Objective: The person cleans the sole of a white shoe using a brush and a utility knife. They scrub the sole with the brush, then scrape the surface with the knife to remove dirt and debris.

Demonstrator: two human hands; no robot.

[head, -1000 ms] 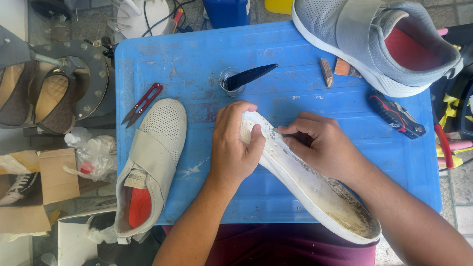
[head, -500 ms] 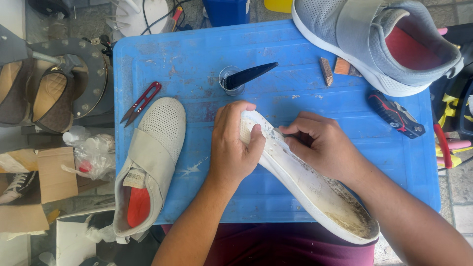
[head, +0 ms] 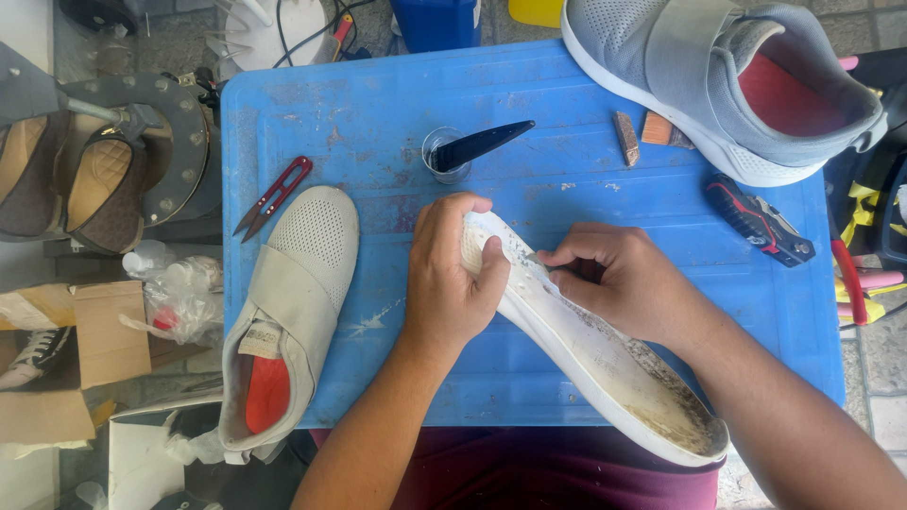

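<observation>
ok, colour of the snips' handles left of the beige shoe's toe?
Red handles on the snips, clearest in the head view.

Both hands [head: 539, 283] grip a white shoe sole [head: 605, 368] on the blue table [head: 378, 123]

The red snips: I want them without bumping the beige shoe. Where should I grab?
Take the red snips by the red handle end, coming from the upper right. They lie flat and slanted on the blue board, blades toward the left edge, handle end clear of the beige shoe.
</observation>
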